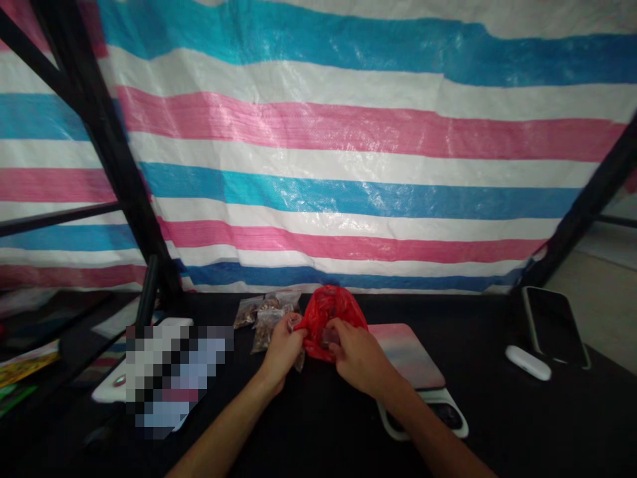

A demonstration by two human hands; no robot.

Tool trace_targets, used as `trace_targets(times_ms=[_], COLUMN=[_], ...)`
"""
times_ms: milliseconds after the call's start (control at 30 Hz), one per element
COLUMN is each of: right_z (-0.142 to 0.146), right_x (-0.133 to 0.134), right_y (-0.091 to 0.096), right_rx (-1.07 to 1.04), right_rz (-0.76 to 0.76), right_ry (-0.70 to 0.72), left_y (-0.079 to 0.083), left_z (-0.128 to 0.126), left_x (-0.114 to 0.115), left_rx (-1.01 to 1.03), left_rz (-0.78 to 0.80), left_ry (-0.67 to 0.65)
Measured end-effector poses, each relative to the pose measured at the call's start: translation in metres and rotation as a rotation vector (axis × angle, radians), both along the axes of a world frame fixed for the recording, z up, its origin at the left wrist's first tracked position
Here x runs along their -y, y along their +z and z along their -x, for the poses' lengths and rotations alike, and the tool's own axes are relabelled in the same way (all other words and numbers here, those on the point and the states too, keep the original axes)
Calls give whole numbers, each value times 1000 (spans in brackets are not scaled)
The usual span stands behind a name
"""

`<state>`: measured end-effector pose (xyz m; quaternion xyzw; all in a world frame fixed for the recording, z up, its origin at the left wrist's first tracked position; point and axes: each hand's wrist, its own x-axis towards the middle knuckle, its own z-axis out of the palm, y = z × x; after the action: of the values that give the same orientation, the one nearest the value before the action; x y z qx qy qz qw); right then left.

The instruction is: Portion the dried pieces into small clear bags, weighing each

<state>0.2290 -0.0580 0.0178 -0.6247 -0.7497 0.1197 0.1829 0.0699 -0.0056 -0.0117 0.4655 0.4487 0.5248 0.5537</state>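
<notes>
A crumpled red plastic bag [329, 312] sits at the middle of the black table [318, 425], held from both sides. My left hand [281, 348] pinches its left edge with closed fingers. My right hand [355, 357] grips its right lower part, fingers curled into the plastic. Just left of the bag lie several small clear packets with brown contents [265, 315], touching the left hand's fingertips.
A kitchen scale with a pink-grey top [411, 355] lies right of my hands. A phone [552, 325] and a white earbud case [527, 362] lie at the far right. A pixelated patch covers a white object [169, 372] at left. A striped tarpaulin [348, 166] hangs behind.
</notes>
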Motion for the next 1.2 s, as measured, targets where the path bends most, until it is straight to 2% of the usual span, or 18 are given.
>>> trace_targets(times_ms=[300, 700, 1067, 1200], right_z=[0, -1, -1, -3], right_x=[0, -2, -3, -3], right_y=[1, 3, -2, 1], right_rx=[-26, -58, -56, -74], right_rz=[7, -117, -128, -140], right_ry=[19, -53, -29, -50], left_y=[-4, -8, -2, -3], left_z=[-2, 1, -5, -1], left_x=[0, -8, -1, -4], left_rx=[9, -22, 25, 26], left_rz=[20, -58, -25, -47], left_ry=[-29, 58, -30, -9])
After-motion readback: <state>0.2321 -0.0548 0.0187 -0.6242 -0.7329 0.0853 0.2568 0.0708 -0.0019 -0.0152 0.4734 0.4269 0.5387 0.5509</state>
